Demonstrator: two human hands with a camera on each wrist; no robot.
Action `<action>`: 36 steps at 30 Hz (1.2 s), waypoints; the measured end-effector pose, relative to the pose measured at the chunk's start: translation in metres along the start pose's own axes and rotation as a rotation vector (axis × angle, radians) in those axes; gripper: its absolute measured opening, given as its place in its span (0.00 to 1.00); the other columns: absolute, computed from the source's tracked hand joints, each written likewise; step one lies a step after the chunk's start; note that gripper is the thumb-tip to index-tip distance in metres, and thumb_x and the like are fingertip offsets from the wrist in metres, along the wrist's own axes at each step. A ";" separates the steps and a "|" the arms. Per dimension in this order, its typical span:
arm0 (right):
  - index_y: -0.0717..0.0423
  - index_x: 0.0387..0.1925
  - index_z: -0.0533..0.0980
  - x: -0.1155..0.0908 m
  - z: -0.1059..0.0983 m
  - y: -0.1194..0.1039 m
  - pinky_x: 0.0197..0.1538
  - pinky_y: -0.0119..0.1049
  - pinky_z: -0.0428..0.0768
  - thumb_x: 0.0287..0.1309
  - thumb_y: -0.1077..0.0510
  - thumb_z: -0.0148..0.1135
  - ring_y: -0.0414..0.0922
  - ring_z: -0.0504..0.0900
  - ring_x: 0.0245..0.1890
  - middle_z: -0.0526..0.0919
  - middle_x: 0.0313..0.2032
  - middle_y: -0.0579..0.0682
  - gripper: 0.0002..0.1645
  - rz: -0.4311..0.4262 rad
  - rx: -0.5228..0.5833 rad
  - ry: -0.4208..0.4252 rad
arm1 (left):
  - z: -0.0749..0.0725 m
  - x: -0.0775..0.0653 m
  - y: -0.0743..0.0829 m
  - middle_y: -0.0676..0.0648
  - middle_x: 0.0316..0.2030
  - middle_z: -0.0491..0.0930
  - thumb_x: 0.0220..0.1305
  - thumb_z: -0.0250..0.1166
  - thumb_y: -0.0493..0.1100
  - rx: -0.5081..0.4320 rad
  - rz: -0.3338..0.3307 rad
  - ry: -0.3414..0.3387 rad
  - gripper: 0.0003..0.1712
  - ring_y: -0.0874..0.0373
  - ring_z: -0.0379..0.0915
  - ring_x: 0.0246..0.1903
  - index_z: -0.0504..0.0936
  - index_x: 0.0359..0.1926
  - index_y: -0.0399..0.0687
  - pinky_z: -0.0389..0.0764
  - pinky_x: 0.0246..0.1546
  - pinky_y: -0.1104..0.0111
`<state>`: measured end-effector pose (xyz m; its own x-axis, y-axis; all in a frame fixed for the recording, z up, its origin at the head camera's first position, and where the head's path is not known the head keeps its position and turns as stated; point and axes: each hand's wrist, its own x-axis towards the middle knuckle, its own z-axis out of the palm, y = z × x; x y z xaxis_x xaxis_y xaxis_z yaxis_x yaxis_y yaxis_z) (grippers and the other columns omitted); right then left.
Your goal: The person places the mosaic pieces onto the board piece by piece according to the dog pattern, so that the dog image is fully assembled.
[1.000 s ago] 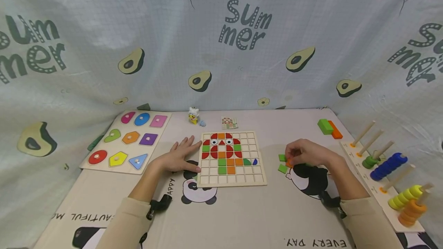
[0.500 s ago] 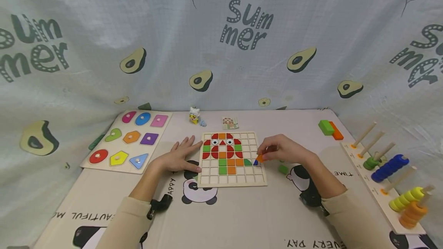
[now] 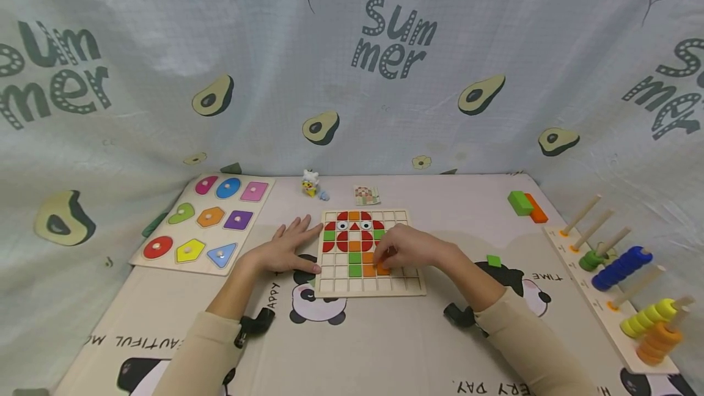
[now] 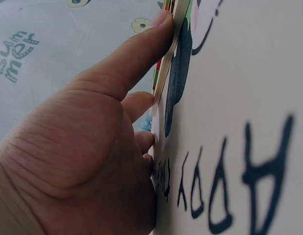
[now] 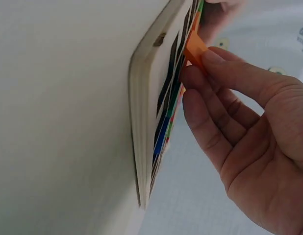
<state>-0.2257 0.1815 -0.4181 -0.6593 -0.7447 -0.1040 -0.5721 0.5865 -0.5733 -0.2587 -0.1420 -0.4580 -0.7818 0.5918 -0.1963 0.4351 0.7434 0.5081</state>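
In the head view a wooden grid board (image 3: 326,287) holds red, green and orange tiles laid as an owl-like figure. My left hand (image 3: 290,247) lies with fingers spread along its left side. In the left wrist view the thumb (image 4: 137,54) rests at the board's edge. My right hand (image 3: 411,245) pinches an orange square tile (image 5: 194,48) between thumb and fingers, tilted right at the grid surface beside the laid orange tiles. A blue piece (image 5: 161,134) on the board shows in the right wrist view; the hand hides it in the head view.
A loose green tile (image 3: 493,260) lies right of the board. A picture card (image 3: 366,195) and small figurine (image 3: 310,183) stand behind. On the left is a shape-puzzle board (image 3: 187,231); on the right are green (image 3: 519,203) and orange (image 3: 536,209) blocks and a peg-and-ring stand (image 3: 596,307).
My right hand has carried the orange tile left from the loose tiles over to the board's lower middle. The left hand has stayed at the board's left edge.
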 end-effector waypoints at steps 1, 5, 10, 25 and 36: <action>0.46 0.35 0.86 0.000 0.000 -0.001 0.41 0.28 0.80 0.55 0.61 0.69 0.36 0.78 0.32 0.85 0.34 0.37 0.07 0.009 -0.009 0.000 | 0.000 0.000 0.000 0.45 0.76 0.34 0.47 0.66 0.73 0.002 -0.002 0.000 0.60 0.44 0.22 0.74 0.48 0.76 0.62 0.28 0.69 0.43; 0.46 0.35 0.86 0.000 0.001 -0.002 0.41 0.28 0.80 0.54 0.61 0.69 0.37 0.78 0.32 0.85 0.34 0.37 0.07 0.025 -0.012 -0.003 | -0.001 0.000 0.000 0.45 0.76 0.34 0.47 0.65 0.73 0.009 -0.004 -0.002 0.60 0.44 0.22 0.74 0.48 0.76 0.63 0.28 0.69 0.43; 0.47 0.36 0.87 0.000 0.003 -0.002 0.40 0.28 0.80 0.54 0.62 0.69 0.36 0.79 0.32 0.85 0.34 0.38 0.08 0.010 -0.011 -0.005 | -0.001 0.000 0.001 0.44 0.76 0.34 0.48 0.65 0.72 0.010 -0.002 -0.005 0.59 0.43 0.22 0.74 0.48 0.76 0.62 0.28 0.69 0.42; 0.47 0.40 0.86 -0.012 -0.007 -0.001 0.40 0.30 0.79 0.55 0.59 0.69 0.35 0.77 0.33 0.84 0.36 0.38 0.10 0.021 -0.140 0.061 | -0.001 0.000 0.002 0.43 0.76 0.35 0.48 0.66 0.71 0.003 -0.002 -0.002 0.59 0.42 0.23 0.74 0.49 0.76 0.60 0.27 0.68 0.41; 0.43 0.46 0.83 -0.079 -0.055 0.040 0.44 0.40 0.80 0.53 0.60 0.70 0.44 0.79 0.41 0.83 0.42 0.40 0.17 0.169 -0.061 0.248 | -0.001 0.001 0.001 0.43 0.76 0.35 0.48 0.66 0.71 0.000 0.003 -0.002 0.59 0.42 0.22 0.74 0.49 0.76 0.59 0.27 0.68 0.42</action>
<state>-0.2239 0.2815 -0.3880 -0.8423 -0.5389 0.0122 -0.4674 0.7189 -0.5145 -0.2592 -0.1410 -0.4567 -0.7800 0.5942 -0.1964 0.4373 0.7420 0.5082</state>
